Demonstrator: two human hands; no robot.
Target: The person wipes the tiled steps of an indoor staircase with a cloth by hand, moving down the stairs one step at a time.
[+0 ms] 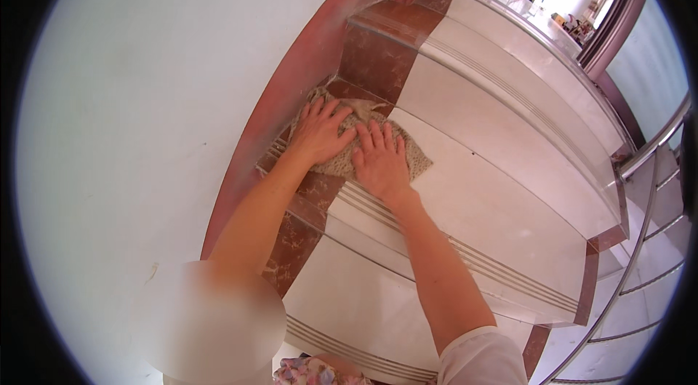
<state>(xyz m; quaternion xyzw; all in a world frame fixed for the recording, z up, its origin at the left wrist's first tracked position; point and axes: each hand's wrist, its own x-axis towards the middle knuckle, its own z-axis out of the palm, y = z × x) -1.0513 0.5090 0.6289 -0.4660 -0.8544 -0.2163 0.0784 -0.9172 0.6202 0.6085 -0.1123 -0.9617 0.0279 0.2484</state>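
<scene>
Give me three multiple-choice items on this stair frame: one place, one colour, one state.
1. Where does the cloth lie?
A. on a stair tread by the wall
B. over the railing
C. on a table

2. What colour is the band along the wall side of the steps?
A. blue
B. reddish-brown
C. green

3. How are the hands on the cloth?
A. both pressed flat
B. one lifted
C. both fisted

Key: 1 A, it rests on the tread beside the wall; 2 B, marbled reddish-brown tile; 3 A, left hand and right hand lie palm-down, fingers spread.

No packages, labels, signs or screens can be made out.
</scene>
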